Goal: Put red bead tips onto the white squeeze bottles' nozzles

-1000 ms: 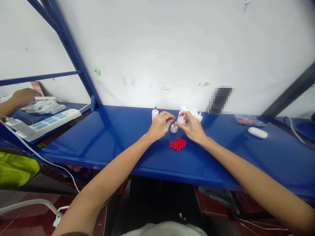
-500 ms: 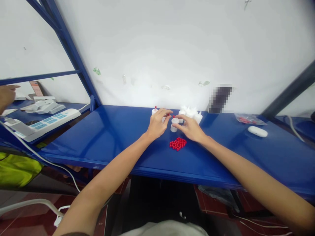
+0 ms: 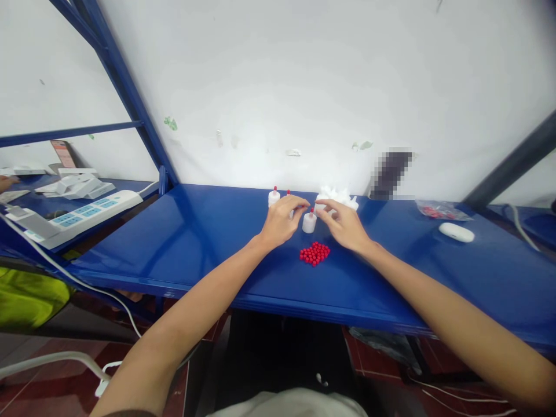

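A small white bottle [image 3: 309, 223] with a red tip stands upright on the blue table between my hands. My left hand [image 3: 278, 221] is to its left, thumb and forefinger pinching a small red cap [image 3: 303, 207]. Just right of the bottle is my right hand [image 3: 345, 225], its thumb and forefinger apart and seemingly holding nothing. Nearer to me lies a loose pile of red caps [image 3: 315, 253]. Behind my left hand a white bottle [image 3: 273, 198] with a red cap shows; another red cap [image 3: 288, 191] rises beside it, its lower part hidden by the hand.
Several white bottles [image 3: 336, 196] cluster behind my right hand. To the right are a clear bag [image 3: 441, 211] with red pieces and a white case [image 3: 456, 232]. A power strip [image 3: 95, 211] lies at left beyond the blue frame, where another person's hand [image 3: 6, 183] shows.
My right hand has let go of the red-tipped bottle and drawn slightly right, leaving it standing. My left hand has shifted a little right with the cap. The other person's hand has moved mostly out of view.
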`<state>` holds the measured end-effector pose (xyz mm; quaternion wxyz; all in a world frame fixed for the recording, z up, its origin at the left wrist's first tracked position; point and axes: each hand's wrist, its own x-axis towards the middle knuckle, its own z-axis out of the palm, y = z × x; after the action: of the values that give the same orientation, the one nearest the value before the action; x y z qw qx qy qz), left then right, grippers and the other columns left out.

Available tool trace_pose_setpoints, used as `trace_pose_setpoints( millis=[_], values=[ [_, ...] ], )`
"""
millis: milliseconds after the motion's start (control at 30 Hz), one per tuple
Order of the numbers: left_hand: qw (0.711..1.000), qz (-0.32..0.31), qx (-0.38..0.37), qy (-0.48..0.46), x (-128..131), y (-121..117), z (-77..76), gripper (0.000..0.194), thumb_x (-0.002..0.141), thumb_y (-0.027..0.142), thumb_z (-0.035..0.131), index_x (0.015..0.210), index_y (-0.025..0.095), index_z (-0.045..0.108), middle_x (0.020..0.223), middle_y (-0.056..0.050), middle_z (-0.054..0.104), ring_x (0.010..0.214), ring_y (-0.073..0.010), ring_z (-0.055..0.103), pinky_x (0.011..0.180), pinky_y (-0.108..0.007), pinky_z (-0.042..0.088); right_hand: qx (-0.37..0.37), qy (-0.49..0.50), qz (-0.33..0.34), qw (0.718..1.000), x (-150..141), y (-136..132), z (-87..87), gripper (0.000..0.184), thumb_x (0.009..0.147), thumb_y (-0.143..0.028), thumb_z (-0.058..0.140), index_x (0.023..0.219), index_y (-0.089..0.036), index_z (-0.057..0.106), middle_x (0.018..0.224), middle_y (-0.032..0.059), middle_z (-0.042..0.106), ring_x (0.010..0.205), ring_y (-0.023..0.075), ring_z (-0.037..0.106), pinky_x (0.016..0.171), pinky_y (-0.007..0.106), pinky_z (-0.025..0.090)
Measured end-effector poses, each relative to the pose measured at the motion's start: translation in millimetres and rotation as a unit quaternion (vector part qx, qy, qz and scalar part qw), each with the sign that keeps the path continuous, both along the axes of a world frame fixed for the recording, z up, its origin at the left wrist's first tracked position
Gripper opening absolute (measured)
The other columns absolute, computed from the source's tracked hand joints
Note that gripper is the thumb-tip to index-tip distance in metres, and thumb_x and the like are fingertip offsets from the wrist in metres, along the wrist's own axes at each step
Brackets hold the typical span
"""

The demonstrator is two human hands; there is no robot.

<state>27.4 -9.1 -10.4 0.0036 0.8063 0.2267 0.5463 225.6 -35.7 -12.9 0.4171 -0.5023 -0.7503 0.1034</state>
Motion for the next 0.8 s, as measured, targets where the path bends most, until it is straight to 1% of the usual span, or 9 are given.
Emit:
trace_pose_setpoints(
  millis=[100,167,233,333,467,533,633,733,800],
  values=[
    [0.999,-0.032,-0.011,0.001,6,-9,2.6,0.01,0.089,0.01,0.061,0.092,0.017,0.066,0.089,-0.003,0.073,0.084,-0.0129,0.067,0.081,-0.029,0.055,-0.011,0.087,0.037,0.995,-3,-7,4.3,0.051,0.096,-0.057,0.04,0.118,-0.019,0.066,0.07,0.0019,0.063,0.056,0.0161,0.055,0.059,0.031,0.045],
    [0.997,-0.071,-0.023,-0.007,11,-17,4.1,0.009,0.089,0.011,0.061,0.092,0.016,0.067,0.09,-0.004,0.073,0.083,-0.0126,0.067,0.079,-0.028,0.056,-0.029,0.12,0.077,0.989,-7,-11,5.1,0.053,0.098,-0.057,0.036,0.114,-0.018,0.067,0.06,-0.0005,0.056,0.054,0.0157,0.053,0.058,0.03,0.043],
    [0.994,-0.103,-0.035,-0.013,15,-23,4.9,0.009,0.089,0.011,0.061,0.093,0.016,0.067,0.091,-0.005,0.073,0.083,-0.0124,0.067,0.078,-0.028,0.057,-0.05,0.145,0.114,0.982,-11,-14,4.8,0.055,0.099,-0.058,0.032,0.111,-0.017,0.067,0.055,-0.0018,0.051,0.054,0.0155,0.051,0.058,0.03,0.042],
    [0.991,-0.122,-0.048,-0.01,20,-29,5.1,0.009,0.089,0.011,0.062,0.093,0.016,0.067,0.085,-0.003,0.072,0.08,-0.0121,0.067,0.077,-0.027,0.057,-0.073,0.186,0.151,0.968,-16,-17,4.7,0.055,0.099,-0.057,0.029,0.11,-0.018,0.065,0.056,-0.002,0.049,0.054,0.0154,0.049,0.056,0.03,0.041],
    [0.993,-0.114,-0.039,0.0,21,-30,4.6,0.012,0.087,0.008,0.06,0.084,0.017,0.067,0.076,-0.001,0.071,0.078,-0.0127,0.066,0.077,-0.028,0.056,-0.089,0.216,0.19,0.954,-18,-20,5.4,0.045,0.097,-0.051,0.038,0.122,-0.02,0.058,0.067,-0.0008,0.055,0.057,0.0152,0.049,0.057,0.03,0.042],
    [0.993,-0.112,-0.044,-0.002,21,-29,3.9,0.012,0.086,0.006,0.06,0.082,0.016,0.066,0.077,-0.002,0.071,0.077,-0.0129,0.066,0.075,-0.028,0.056,-0.095,0.222,0.215,0.946,-17,-21,4.9,0.044,0.095,-0.047,0.04,0.13,-0.023,0.053,0.072,-0.0007,0.056,0.059,0.0153,0.049,0.059,0.031,0.042],
    [0.988,-0.133,-0.078,-0.006,21,-28,2.4,0.01,0.085,0.007,0.061,0.087,0.014,0.068,0.081,-0.004,0.072,0.075,-0.0126,0.067,0.072,-0.026,0.057,-0.104,0.227,0.245,0.937,-16,-21,3.9,0.047,0.093,-0.043,0.04,0.136,-0.025,0.047,0.075,-0.0007,0.058,0.06,0.0153,0.047,0.059,0.031,0.042],
    [0.984,-0.14,-0.106,-0.008,20,-28,1.3,0.009,0.087,0.011,0.062,0.092,0.014,0.069,0.086,-0.005,0.073,0.077,-0.0132,0.069,0.074,-0.027,0.059,-0.102,0.219,0.241,0.94,-16,-22,4.5,0.045,0.093,-0.041,0.041,0.136,-0.025,0.046,0.074,-0.0007,0.059,0.059,0.0152,0.047,0.059,0.031,0.042],
    [0.984,-0.138,-0.115,-0.008,19,-26,0.8,0.011,0.089,0.015,0.062,0.097,0.014,0.069,0.09,-0.006,0.074,0.08,-0.0138,0.07,0.078,-0.028,0.06,-0.077,0.213,0.213,0.95,-16,-22,6.0,0.042,0.094,-0.04,0.041,0.132,-0.024,0.05,0.069,-0.0016,0.057,0.057,0.0152,0.048,0.057,0.031,0.041]
  ],
)
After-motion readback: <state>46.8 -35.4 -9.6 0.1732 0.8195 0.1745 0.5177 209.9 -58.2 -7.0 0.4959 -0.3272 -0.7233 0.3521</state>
